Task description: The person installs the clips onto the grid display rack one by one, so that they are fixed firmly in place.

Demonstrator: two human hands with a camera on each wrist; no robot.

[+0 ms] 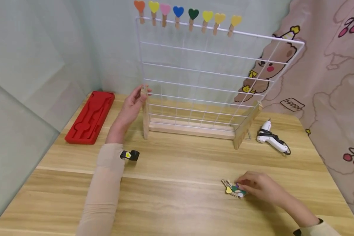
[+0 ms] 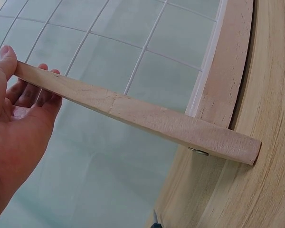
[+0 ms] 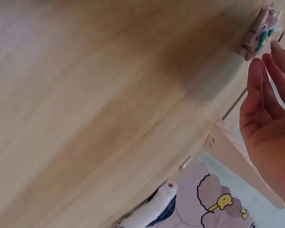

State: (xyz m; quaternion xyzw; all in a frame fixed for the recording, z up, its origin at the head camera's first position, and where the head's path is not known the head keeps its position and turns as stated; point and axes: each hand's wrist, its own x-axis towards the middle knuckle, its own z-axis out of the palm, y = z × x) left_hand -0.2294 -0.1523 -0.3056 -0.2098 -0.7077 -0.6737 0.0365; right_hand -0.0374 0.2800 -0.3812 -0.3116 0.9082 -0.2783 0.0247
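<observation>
Worktop (image 1: 165, 206) ran back to a pale curtain (image 1: 112, 39), w/ a cartoon-print curtain (image 1: 321, 75) along the R side. Red tray (image 1: 89, 118) lay close by the L edge, nr the back corner; glue gun (image 1: 275, 143), cable wrapped round it, lay nr the R edge. Wire rack (image 1: 197, 86) stood upright nr the back edge, btwn L post (image 1: 145, 114) and R post (image 1: 247, 126), w/ a wood base bar (image 1: 191, 131) across the bottom. Small bent metal rod (image 1: 248, 135) showed just beside the R post, btwn it and the glue gun. Main room for moving was in front: a wide stretch of woodgrain btwn the L forearm and the loose pegs (image 1: 233, 189), which lay bunched in a small pile on the worktop, forward of the R post. Eight heart pegs (image 1: 191, 14) sat in a row on the rack's top bar, from the L corner to past the middle.

Fingers: L hand (image 1: 132, 106) had hold of the L post nr its upper end, thumb on one side, other fingers bent round the other, gap only abt the wood's thickness. R hand (image 1: 261, 186) was low at the pile, fingers part bent, tips and thumb close together right by the pegs; cdn't tell if they'd pinched one or just reached it
</observation>
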